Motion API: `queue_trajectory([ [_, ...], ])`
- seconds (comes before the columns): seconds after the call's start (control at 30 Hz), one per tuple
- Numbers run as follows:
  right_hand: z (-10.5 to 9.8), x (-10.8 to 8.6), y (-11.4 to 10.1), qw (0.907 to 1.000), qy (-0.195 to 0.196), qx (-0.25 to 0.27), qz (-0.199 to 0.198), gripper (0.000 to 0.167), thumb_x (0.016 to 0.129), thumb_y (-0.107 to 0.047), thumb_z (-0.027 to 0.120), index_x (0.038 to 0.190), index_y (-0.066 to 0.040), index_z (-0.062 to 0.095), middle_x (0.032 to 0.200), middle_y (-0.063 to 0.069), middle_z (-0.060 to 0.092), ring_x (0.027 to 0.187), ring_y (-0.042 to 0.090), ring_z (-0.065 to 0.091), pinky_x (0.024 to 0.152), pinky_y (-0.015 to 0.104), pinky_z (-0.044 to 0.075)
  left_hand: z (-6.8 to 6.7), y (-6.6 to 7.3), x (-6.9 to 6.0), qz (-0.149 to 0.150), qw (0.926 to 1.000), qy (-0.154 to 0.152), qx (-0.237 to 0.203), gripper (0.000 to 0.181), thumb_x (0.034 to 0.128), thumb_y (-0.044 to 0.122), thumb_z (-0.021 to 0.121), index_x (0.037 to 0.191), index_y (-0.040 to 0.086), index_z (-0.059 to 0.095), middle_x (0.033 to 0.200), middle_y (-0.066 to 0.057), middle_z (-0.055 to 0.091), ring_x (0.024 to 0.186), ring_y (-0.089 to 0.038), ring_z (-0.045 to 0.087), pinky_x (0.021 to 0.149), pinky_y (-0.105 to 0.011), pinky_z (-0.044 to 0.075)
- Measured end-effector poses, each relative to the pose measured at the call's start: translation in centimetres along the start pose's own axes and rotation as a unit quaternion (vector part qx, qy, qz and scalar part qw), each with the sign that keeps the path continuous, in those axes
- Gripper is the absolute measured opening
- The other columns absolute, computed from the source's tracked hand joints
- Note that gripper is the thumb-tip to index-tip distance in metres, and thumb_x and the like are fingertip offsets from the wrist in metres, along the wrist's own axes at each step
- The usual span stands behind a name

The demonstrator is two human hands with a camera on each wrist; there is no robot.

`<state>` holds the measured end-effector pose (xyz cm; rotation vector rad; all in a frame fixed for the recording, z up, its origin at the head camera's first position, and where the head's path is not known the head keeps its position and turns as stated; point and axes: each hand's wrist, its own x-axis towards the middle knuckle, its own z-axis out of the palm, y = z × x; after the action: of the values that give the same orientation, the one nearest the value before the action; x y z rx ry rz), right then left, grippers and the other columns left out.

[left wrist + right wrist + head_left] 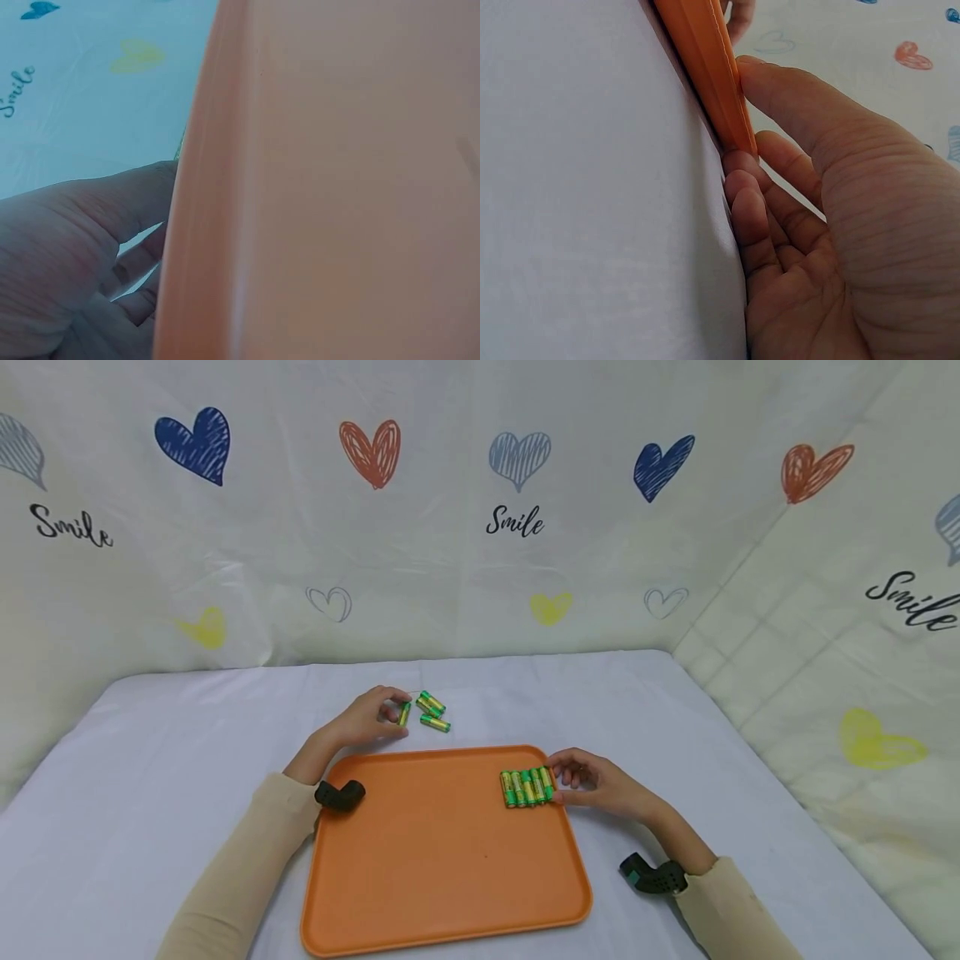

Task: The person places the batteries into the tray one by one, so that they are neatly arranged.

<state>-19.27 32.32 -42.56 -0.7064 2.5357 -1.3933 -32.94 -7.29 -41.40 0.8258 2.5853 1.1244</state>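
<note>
Beyond the far rim of an orange tray point(450, 852), my left hand point(369, 717) pinches a green-and-yellow battery point(404, 714) between thumb and fingers. Just right of it lie a few loose batteries point(435, 723) on the cloth. Inside the tray's far right corner, several batteries point(521, 788) stand side by side in a row. My right hand point(600, 783) reaches over the right rim, its thumb and index finger at the two ends of the row's rightmost battery point(546, 782). In the right wrist view the rim point(705, 67) hides that battery, and the other fingers point(750, 217) curl beside the tray.
A white cloth point(187, 735) covers the table. Behind it hangs a pale sheet point(450, 552) printed with hearts and "Smile". Black wrist devices point(341, 796) sit on both arms, the left one over the tray's left rim.
</note>
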Motion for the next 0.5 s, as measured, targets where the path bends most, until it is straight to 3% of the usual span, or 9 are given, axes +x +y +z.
queue_trajectory([
  [0.27, -0.08, 0.0, 0.11, 1.0, -0.002, -0.006, 0.0, 0.042, 0.087, -0.013, 0.075, 0.125, -0.007, 0.058, 0.103, 0.008, 0.057, 0.086, 0.018, 0.051, 0.073, 0.024, 0.044, 0.04, -0.25, -0.23, -0.006, 0.9999, 0.015, -0.007, 0.055, 0.0822, 0.012, 0.079, 0.129, -0.002, 0.054, 0.12, -0.019, 0.057, 0.1, -0.026, 0.062, 0.088, -0.038, 0.05],
  [0.5, -0.08, 0.01, -0.05, 1.0, -0.001, 0.0, 0.004, 0.044, 0.086, -0.014, 0.075, 0.126, -0.006, 0.058, 0.103, 0.009, 0.056, 0.087, 0.02, 0.05, 0.073, 0.024, 0.044, -0.01, -0.15, -0.55, -0.021, 0.9987, 0.026, -0.038, 0.057, 0.0809, 0.014, 0.081, 0.129, -0.001, 0.055, 0.123, -0.019, 0.058, 0.102, -0.027, 0.064, 0.09, -0.041, 0.051],
])
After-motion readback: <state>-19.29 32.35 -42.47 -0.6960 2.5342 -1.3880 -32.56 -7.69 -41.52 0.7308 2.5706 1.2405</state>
